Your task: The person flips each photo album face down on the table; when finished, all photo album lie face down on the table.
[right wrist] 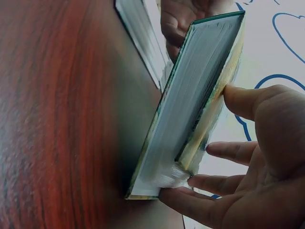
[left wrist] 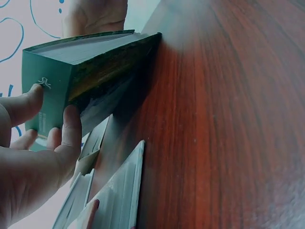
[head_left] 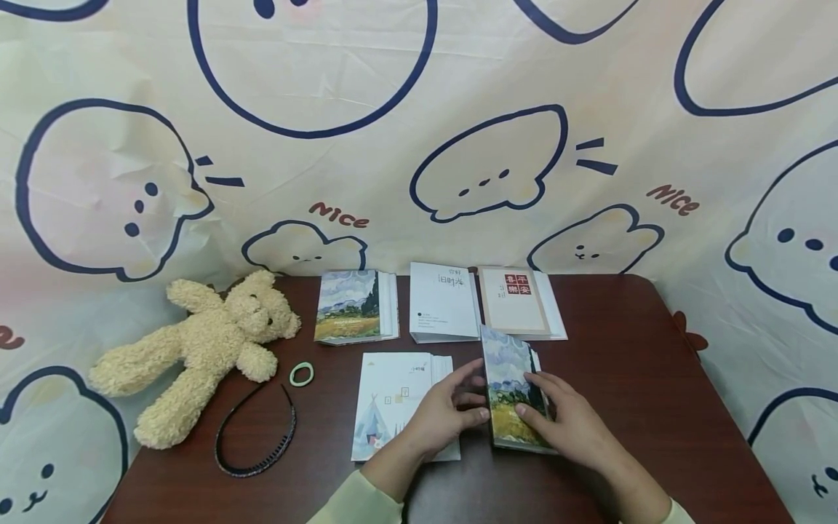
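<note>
A pale sleeve (head_left: 360,502) lay nearest, low in the head view; past it, the left hand (head_left: 437,416) and right hand (head_left: 568,423) held a landscape-covered book (head_left: 513,389) between them over the tabletop (head_left: 635,378), just right of the tent book (head_left: 386,404). The bear (head_left: 212,335) and hairband (head_left: 242,472) were well off to the left, out of the way.

From the left wrist, the left hand was half closed, its thumb and fingertips gripping the green spine (left wrist: 52,71); I couldn't tell how firmly.

From the right wrist, the right hand was spread fairly wide, thumb on the front cover, fingertips near the edge opposite the spine, with the pages (right wrist: 190,81) facing the camera. Handling it well, I thought, meant steadying the spine, pressing both covers evenly so the pages stayed together, and not bending the front cover.
</note>
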Motion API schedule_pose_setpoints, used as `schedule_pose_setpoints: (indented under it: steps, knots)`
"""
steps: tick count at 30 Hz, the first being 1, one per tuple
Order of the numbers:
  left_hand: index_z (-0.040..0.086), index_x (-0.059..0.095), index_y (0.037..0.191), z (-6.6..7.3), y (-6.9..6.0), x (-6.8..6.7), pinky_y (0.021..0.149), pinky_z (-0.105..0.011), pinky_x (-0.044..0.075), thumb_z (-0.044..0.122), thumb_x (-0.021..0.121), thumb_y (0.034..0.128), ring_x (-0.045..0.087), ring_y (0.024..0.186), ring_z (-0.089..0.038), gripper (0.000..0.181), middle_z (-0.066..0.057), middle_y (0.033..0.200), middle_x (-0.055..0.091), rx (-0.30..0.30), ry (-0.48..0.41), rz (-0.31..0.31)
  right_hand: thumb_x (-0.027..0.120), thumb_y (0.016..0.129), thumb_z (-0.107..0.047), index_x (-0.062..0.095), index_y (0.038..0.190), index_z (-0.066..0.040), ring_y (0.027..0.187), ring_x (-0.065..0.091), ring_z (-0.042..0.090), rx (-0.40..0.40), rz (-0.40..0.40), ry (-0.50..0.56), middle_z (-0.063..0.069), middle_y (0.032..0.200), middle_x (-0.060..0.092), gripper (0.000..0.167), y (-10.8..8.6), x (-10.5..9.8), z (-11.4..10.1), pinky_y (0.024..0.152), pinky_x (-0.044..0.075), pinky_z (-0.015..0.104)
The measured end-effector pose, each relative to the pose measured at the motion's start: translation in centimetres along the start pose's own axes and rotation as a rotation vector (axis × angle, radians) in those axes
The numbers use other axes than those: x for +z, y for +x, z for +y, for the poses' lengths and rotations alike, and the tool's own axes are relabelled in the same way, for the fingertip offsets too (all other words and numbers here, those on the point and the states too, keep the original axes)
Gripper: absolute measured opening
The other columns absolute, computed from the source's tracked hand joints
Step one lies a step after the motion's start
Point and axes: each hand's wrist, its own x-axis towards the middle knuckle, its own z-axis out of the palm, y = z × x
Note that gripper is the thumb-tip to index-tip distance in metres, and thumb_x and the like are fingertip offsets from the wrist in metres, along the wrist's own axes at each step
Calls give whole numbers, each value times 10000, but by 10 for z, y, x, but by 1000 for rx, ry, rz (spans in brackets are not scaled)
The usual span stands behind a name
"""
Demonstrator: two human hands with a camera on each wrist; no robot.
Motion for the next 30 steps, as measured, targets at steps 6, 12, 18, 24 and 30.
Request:
schedule_pose_setpoints:
  steps: [6,12,18,24,30]
  knots:
    - [223,454,1574,2,-1,0,875,-362,598,-55,738,913,618,1222,-326,771,-146,1407,520,0,-50,-6,644,986,-570,524,1518,-111,1378,482,475,-10,-25,81,236,1550,462,713,1,-1,-2,1035,440,679]
    - [192,403,1598,4,-1,-2,893,-367,599,-12,733,928,631,1215,-319,774,-162,1467,502,-24,-107,-32,669,990,-519,519,1520,-151,1380,492,431,11,-55,217,192,1525,508,663,2,-2,-3,1071,415,665]
    - [101,342,1616,7,0,-3,904,-372,596,6,745,924,619,1247,-338,806,-180,1469,496,-9,-128,-38,663,999,-494,483,1551,-170,1408,455,441,54,-110,299,222,1506,519,665,4,-2,-8,1092,349,709]
    - [80,331,1617,14,-3,-5,910,-365,593,14,753,920,618,1254,-325,818,-166,1441,495,17,-95,-29,665,1013,-433,458,1562,-138,1425,439,404,41,-137,421,213,1528,496,657,5,0,-11,1114,363,655]
    - [113,346,1611,16,-3,-9,892,-342,596,73,772,925,639,1220,-287,808,-154,1417,504,44,-23,-31,663,1022,-386,425,1569,-105,1421,454,373,42,-179,579,227,1558,451,659,8,6,-12,1086,468,482]
